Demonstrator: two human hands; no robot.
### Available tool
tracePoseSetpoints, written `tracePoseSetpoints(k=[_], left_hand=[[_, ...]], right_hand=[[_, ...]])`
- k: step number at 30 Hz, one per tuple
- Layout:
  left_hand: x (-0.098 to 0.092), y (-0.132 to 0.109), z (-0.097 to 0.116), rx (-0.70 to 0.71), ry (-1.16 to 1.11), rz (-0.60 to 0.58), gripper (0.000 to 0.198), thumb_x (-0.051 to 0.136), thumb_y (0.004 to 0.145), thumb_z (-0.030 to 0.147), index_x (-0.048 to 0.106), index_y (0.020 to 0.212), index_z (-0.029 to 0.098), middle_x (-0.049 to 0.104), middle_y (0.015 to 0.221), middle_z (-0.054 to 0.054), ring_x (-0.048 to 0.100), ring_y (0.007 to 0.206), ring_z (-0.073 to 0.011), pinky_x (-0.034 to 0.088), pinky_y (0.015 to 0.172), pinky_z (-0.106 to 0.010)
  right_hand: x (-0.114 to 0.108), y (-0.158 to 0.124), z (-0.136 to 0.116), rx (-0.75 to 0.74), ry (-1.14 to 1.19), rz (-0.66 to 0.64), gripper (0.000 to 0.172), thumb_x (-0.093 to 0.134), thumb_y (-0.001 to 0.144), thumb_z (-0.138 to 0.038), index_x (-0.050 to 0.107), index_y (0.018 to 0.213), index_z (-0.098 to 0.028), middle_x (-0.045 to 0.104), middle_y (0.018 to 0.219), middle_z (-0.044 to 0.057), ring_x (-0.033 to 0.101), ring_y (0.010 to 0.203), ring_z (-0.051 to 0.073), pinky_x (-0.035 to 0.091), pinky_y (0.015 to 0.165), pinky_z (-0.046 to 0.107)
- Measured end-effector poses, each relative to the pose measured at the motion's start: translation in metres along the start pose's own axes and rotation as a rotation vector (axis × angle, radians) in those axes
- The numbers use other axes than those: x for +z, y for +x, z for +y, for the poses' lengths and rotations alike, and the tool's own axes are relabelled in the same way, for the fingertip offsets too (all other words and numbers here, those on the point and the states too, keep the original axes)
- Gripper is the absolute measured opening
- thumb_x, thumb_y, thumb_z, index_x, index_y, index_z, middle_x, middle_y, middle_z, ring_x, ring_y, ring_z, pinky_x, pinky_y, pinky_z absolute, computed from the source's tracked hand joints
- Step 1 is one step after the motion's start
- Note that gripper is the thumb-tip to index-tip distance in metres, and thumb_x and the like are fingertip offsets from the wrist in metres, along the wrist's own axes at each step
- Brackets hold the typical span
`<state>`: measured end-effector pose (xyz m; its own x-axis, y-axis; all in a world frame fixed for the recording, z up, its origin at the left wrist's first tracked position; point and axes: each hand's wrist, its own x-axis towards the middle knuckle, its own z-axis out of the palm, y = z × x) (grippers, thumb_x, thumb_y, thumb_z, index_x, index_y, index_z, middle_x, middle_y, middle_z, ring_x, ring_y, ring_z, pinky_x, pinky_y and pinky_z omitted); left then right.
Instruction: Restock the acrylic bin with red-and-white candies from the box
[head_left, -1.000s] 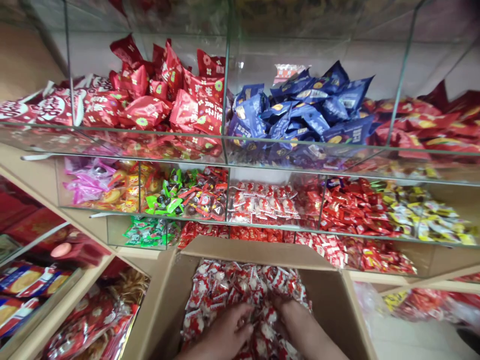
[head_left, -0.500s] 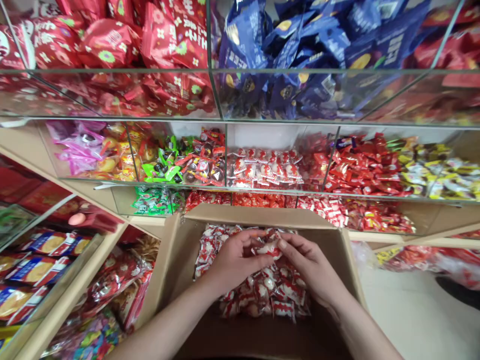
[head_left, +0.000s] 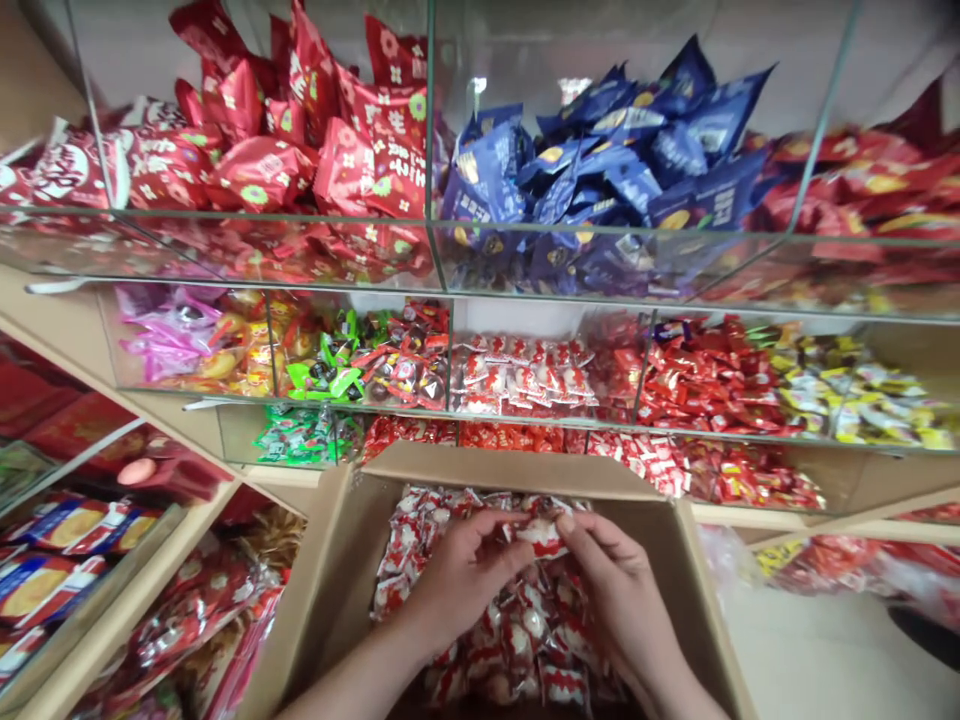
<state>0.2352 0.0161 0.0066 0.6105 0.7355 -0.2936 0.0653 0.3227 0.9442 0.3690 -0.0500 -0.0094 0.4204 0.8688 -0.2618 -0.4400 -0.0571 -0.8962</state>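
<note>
A brown cardboard box (head_left: 341, 560) sits low in the middle, holding a heap of small red-and-white wrapped candies (head_left: 409, 540). Both my hands are inside it. My left hand (head_left: 461, 575) and my right hand (head_left: 619, 590) meet above the heap, fingers curled around a bunch of the red-and-white candies pinched between their fingertips. More of the same candies lie loose under my wrists.
Glass-fronted bins rise behind the box: red-and-white candies (head_left: 525, 375), red candies (head_left: 705, 375), yellow ones (head_left: 862, 400), green and red ones (head_left: 360, 360), pink ones (head_left: 169, 335). Above are big red packets (head_left: 300, 150) and blue packets (head_left: 622, 160). Wooden shelves (head_left: 135, 600) with snack packs stand left.
A second ago both hands were dug into the heap; then they rose together gripping candies. Since half a second ago the view tilted upward and the hands stayed joined.
</note>
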Motion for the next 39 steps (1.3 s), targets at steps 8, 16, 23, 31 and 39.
tracePoseSetpoints(k=[8, 16, 23, 31, 39], left_hand=[[0.011, 0.002, 0.023, -0.004, -0.581, -0.031, 0.030, 0.062, 0.073, 0.036, 0.059, 0.099, 0.022, 0.065, 0.091, -0.003, 0.058, 0.084, -0.0159, 0.044, 0.072, -0.028], [0.014, 0.000, 0.031, 0.091, -0.488, 0.019, 0.037, 0.069, 0.065, 0.018, 0.056, 0.100, 0.020, 0.064, 0.098, -0.003, 0.057, 0.091, -0.0136, 0.042, 0.081, -0.026], [0.017, 0.001, 0.023, 0.166, -0.391, -0.058, 0.044, 0.064, 0.070, 0.010, 0.048, 0.110, 0.022, 0.061, 0.103, -0.003, 0.055, 0.095, -0.0120, 0.040, 0.085, -0.025], [0.021, 0.000, 0.015, 0.158, -0.235, -0.038, 0.033, 0.063, 0.071, 0.017, 0.050, 0.101, 0.021, 0.059, 0.100, -0.002, 0.055, 0.090, -0.0127, 0.041, 0.080, -0.025], [0.031, 0.007, 0.009, 0.166, -0.029, 0.113, 0.025, 0.064, 0.068, 0.030, 0.043, 0.063, 0.017, 0.051, 0.068, 0.003, 0.047, 0.063, -0.0093, 0.037, 0.058, -0.020]], right_hand=[[-0.002, -0.010, -0.025, -0.598, -0.465, -0.027, 0.019, 0.062, 0.069, -0.020, 0.070, 0.084, -0.028, 0.064, 0.096, 0.005, 0.058, 0.090, 0.021, 0.047, 0.079, 0.036], [-0.002, -0.021, -0.024, -0.384, -0.299, -0.017, 0.030, 0.060, 0.072, -0.026, 0.061, 0.101, -0.026, 0.060, 0.107, 0.007, 0.055, 0.096, 0.021, 0.047, 0.079, 0.034], [0.008, -0.011, -0.016, -0.059, 0.090, -0.108, 0.017, 0.062, 0.072, -0.030, 0.059, 0.086, -0.021, 0.064, 0.088, 0.004, 0.058, 0.083, 0.017, 0.044, 0.078, 0.032], [-0.005, -0.013, -0.005, -0.028, 0.103, -0.078, 0.028, 0.069, 0.065, -0.029, 0.056, 0.088, -0.022, 0.065, 0.086, 0.004, 0.060, 0.074, 0.017, 0.048, 0.064, 0.029], [0.004, -0.013, -0.002, -0.158, 0.189, 0.044, 0.064, 0.069, 0.065, -0.033, 0.035, 0.118, -0.032, 0.063, 0.102, 0.007, 0.061, 0.088, 0.023, 0.049, 0.073, 0.038]])
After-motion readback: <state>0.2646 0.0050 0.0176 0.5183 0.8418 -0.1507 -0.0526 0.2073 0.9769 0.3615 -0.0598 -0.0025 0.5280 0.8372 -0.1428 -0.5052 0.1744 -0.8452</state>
